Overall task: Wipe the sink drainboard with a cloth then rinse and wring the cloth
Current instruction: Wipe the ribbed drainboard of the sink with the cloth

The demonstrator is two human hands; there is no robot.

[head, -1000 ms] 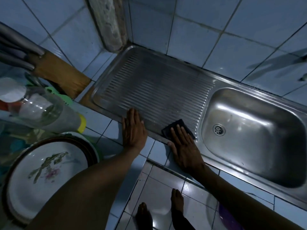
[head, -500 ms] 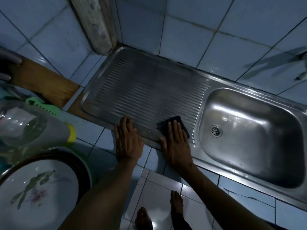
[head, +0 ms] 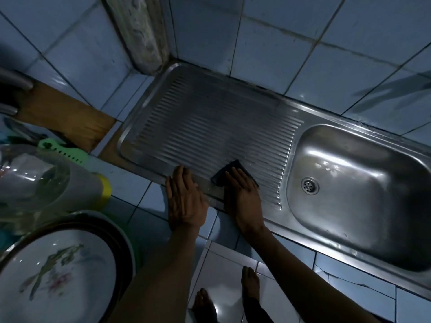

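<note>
I see the dark cloth lying on the ribbed drainboard, at its near edge and on the side closer to the sink basin. My right hand lies flat and open on top of it, fingers spread over the cloth, which pokes out beyond the fingertips. My left hand rests open, palm down, on the drainboard's front rim, just beside the cloth, not touching it.

Left hand flat, palm down, fingers together and extended. Right hand just beside it, also flat, palm down, fingers extended. Both forearms bare, reaching forward, converging toward the hands.
</note>
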